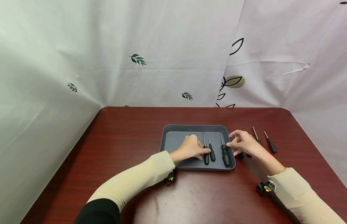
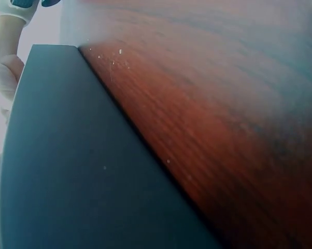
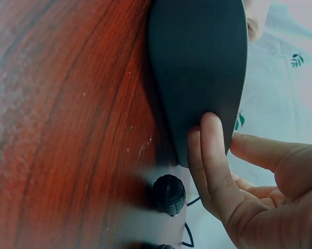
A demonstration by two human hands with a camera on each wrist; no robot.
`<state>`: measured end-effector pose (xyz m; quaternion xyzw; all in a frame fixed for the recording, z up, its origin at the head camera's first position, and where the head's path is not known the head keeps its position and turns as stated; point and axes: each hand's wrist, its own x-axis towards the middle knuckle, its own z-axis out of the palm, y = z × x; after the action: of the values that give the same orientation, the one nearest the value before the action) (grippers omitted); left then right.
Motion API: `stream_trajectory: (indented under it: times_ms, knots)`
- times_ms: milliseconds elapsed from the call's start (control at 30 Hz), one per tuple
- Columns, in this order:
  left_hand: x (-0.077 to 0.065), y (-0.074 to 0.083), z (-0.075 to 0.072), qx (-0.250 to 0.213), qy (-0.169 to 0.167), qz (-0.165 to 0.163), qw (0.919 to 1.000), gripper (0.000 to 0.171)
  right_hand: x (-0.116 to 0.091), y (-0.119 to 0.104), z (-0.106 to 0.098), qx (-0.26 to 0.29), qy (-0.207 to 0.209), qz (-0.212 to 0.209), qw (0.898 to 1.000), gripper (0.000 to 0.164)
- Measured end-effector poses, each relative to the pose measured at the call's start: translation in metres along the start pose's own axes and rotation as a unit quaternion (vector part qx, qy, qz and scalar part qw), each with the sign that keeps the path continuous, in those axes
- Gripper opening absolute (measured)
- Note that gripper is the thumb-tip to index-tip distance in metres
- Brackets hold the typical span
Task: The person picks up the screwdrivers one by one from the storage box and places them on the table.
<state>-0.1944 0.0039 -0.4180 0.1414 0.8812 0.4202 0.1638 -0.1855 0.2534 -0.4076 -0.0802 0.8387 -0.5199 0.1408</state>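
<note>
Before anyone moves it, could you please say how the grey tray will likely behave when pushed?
The grey tray is probably stiff, since its rim looks even and unbent where the right hand touches it. It seems unlikely to tip, being wide and shallow on the table. The thick-handled screwdriver inside may slide or roll, as nothing visible fastens it.

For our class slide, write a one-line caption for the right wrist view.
Right hand gripping a dark tray, a ridged black handle nearby on the reddish table.

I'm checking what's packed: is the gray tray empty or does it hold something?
Not empty: the head view shows three black-handled screwdrivers inside the gray tray.
</note>
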Motion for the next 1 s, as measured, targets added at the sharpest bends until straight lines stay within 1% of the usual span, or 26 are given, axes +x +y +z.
stream_trajectory:
  times_ms: [233,400,500,800,1000]
  knots:
    - [0.0016,0.0009,0.0033,0.001,0.001,-0.009,1.0,0.026,-0.0005,0.0006,-0.0003,0.003,-0.001,0.005,1.0,0.043]
    - [0.0037,0.0002,0.0042,0.022,-0.002,-0.001,0.9998,0.029,-0.0011,0.0007,0.0009,0.009,-0.004,0.001,1.0,0.044]
    - [0.0034,0.0004,0.0039,0.025,-0.006,0.001,0.9997,0.029,-0.0016,0.0011,0.0013,0.014,-0.007,-0.004,1.0,0.044]
    - [0.0029,0.0009,0.0063,0.04,-0.004,0.008,0.9992,0.03,-0.0013,0.0008,0.0011,0.012,-0.005,0.003,1.0,0.044]
    - [0.0053,0.0023,0.0081,0.053,0.001,-0.001,0.9986,0.03,-0.0016,0.0016,0.0008,0.014,-0.006,0.002,1.0,0.045]
